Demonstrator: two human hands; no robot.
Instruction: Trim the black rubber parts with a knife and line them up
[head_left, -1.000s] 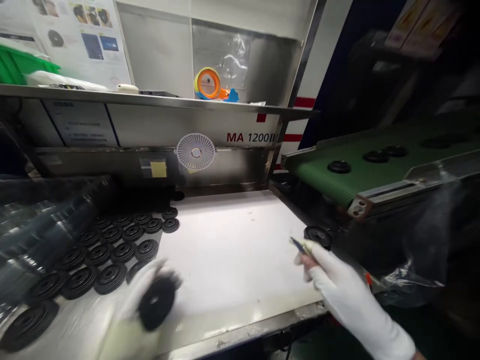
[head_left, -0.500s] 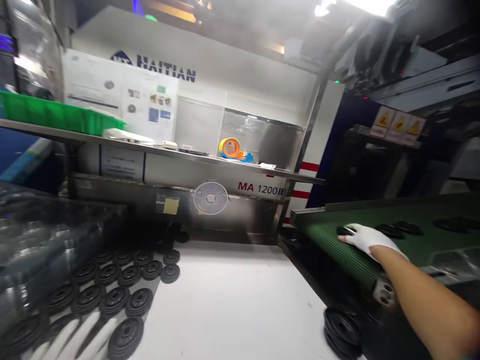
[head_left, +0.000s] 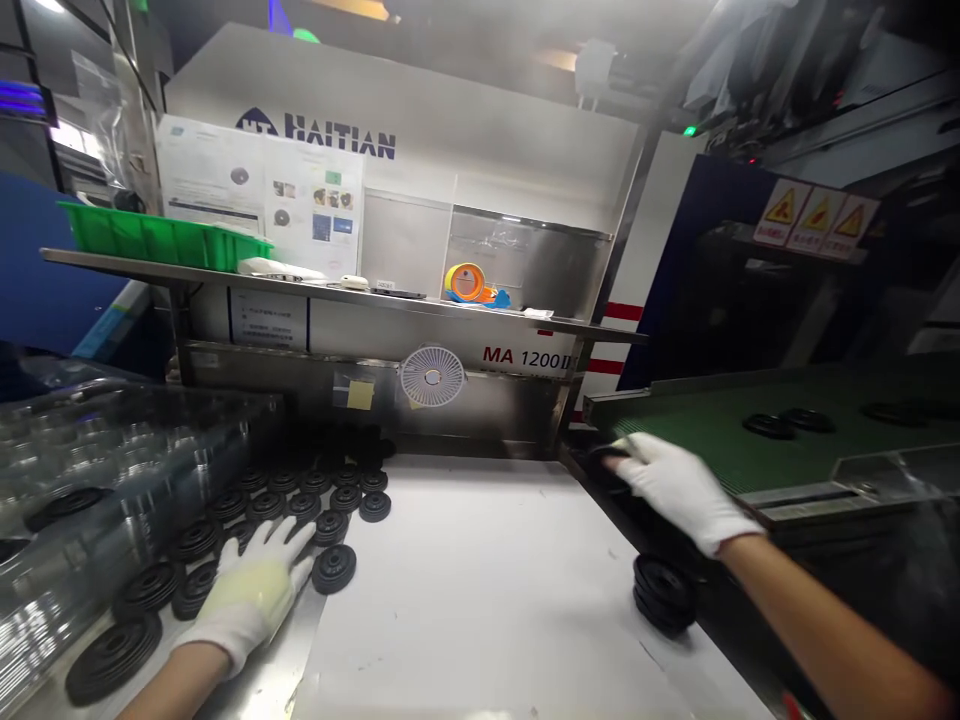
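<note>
Left hand [head_left: 255,585], fingers spread, lay over black discs [head_left: 266,506] left of the white sheet [head_left: 480,570]; right hand [head_left: 671,485], fingers gripping a blurred dark disc [head_left: 602,462], was near its far-right corner; disc stack [head_left: 664,595], at its right edge.

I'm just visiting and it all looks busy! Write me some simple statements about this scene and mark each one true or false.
1. The left hand and the right hand are both gloved. True.
2. The right hand is empty. False: it holds a black disc.
3. The green bin sits on the shelf. True.
4. The left hand is over a conveyor belt. False: it is at the rows of discs.
5. The round fan is below the shelf. True.
</note>
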